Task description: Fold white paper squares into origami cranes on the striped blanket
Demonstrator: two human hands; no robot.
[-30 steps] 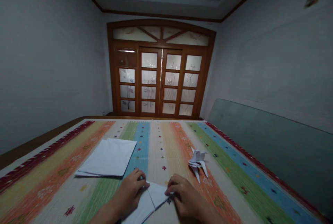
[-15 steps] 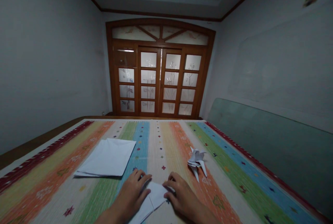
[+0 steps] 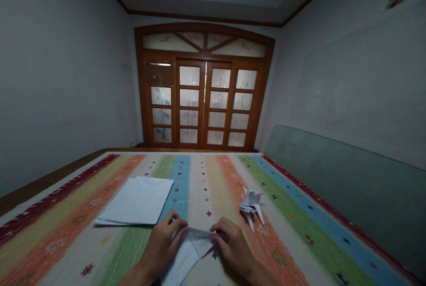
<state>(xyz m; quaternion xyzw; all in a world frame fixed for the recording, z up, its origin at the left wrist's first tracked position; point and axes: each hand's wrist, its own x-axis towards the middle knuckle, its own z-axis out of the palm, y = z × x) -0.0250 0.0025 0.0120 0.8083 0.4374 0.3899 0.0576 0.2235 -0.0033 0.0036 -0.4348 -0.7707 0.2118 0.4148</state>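
A folded sheet of white paper (image 3: 190, 255) lies between my hands at the near side of the table, creases showing on its face. My left hand (image 3: 166, 238) pinches its upper left edge between thumb and fingers. At the upper right corner my right hand (image 3: 229, 242) grips the paper, fingers curled and thumb underneath. The top edge looks slightly raised toward me, while the lower part reaches past the bottom of the view. Folded white paper cranes (image 3: 252, 206) sit close together beyond my right hand; their exact number is hard to tell.
A stack of white square sheets (image 3: 138, 201) rests left of centre, beyond my left hand. Under everything spreads a striped, colourful tablecloth (image 3: 289, 250). A pale green panel (image 3: 349, 175) stands along the right side. Wooden doors with glass panes (image 3: 206, 104) close off the far end.
Both hands have closed more tightly on the paper's upper edge. That edge has been lifted and tilted, and the left hand has shifted slightly up and to the left.
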